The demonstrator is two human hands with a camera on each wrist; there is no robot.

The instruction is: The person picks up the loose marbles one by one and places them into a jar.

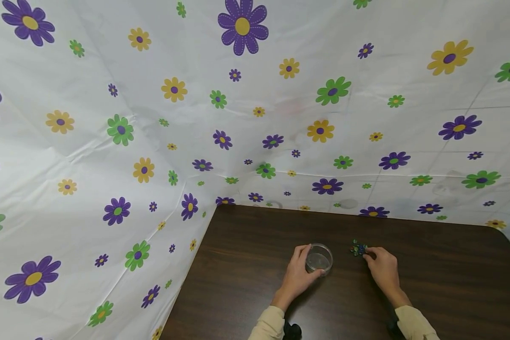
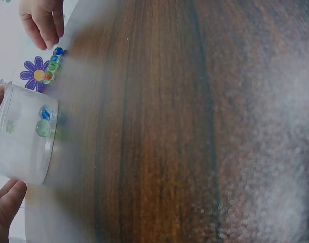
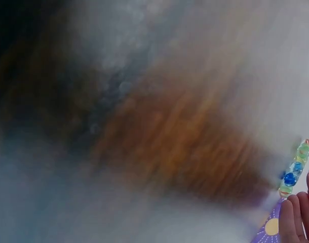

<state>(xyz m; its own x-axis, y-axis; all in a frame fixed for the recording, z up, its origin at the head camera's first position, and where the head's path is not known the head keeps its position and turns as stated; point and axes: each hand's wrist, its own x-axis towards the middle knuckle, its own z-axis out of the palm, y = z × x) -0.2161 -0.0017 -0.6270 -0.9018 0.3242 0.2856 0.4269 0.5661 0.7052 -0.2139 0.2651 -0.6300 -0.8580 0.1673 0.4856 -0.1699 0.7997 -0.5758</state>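
My left hand (image 1: 298, 275) grips a clear round plastic jar (image 1: 319, 259) from its sides, thumb and fingers spread across it. The jar stands on the dark wooden table in the head view. To its right lies a cluster of glass marbles (image 1: 358, 248), blue, green and orange. The fingertips of my right hand (image 1: 384, 270) are at the near right side of that cluster; a gap shows between thumb and fingers in the right wrist view. Two marbles (image 2: 43, 127) show through the jar wall in the left wrist view; I cannot tell whether they are inside or behind.
A brown wood-grain table (image 1: 238, 259) lies under both hands. White sheeting with purple, yellow and green flowers (image 1: 259, 118) hangs behind and to the left. A dark rounded object (image 1: 293, 331) sits by the left sleeve. Much of the right wrist view is blurred.
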